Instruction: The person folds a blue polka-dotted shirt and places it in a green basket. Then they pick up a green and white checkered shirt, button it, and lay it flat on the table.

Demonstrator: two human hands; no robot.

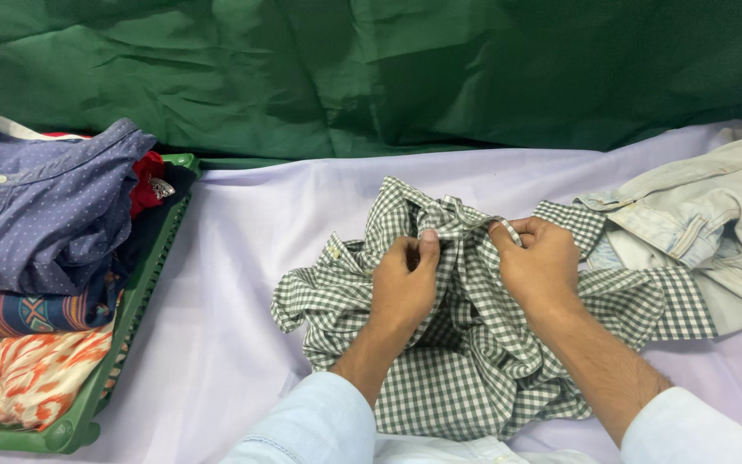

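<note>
A crumpled green-and-white checked shirt lies on a pale lilac sheet in front of me. My left hand pinches a fold of the shirt near its top edge, thumb up. My right hand grips the same raised edge a little to the right, fingers curled over the fabric. Both hands hold the bunched cloth up between them. Light blue sleeves cover my forearms.
A green plastic crate at the left holds a stack of folded clothes, a blue dotted shirt on top. Light denim garments lie at the right. A dark green cloth hangs behind.
</note>
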